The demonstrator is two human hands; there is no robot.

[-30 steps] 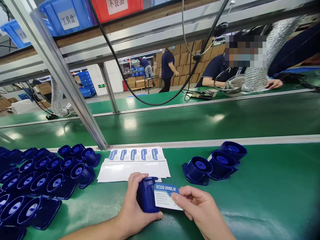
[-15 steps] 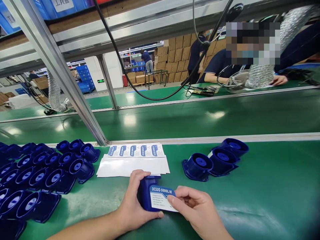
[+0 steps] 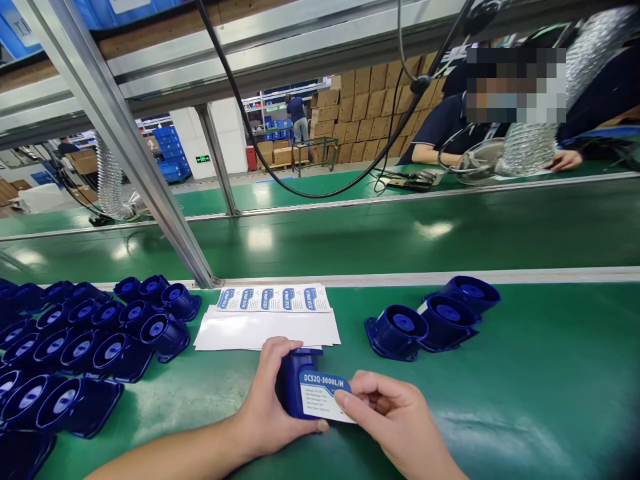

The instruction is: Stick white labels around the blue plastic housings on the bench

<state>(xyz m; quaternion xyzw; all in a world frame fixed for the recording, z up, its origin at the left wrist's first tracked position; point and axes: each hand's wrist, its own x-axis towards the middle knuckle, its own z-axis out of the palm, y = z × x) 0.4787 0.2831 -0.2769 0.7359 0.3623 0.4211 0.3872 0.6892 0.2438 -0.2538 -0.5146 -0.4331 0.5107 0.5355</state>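
My left hand (image 3: 273, 400) is wrapped round a dark blue plastic housing (image 3: 295, 383), fingers at its top and thumb along its lower edge. A white and blue label (image 3: 320, 399) printed "DC52Q-5000L/H" lies against the housing's side at its left part. My right hand (image 3: 395, 417) pinches the label's right end, which stands off past the housing. Behind them is a sheet of the same labels (image 3: 275, 299), with blank white backing sheets (image 3: 267, 329) in front of it.
Rows of blue housings (image 3: 83, 350) fill the left of the green bench (image 3: 540, 373). Three more housings (image 3: 403, 325) stand at the right. A metal post (image 3: 145, 173) rises at left, and a black cable (image 3: 310, 193) hangs ahead. A co-worker's hand (image 3: 566, 160) rests across the bench.
Both hands, the housing and the label hold almost the same position. The view has shifted slightly, and the standing person near the boxes is now hidden or out of sight.
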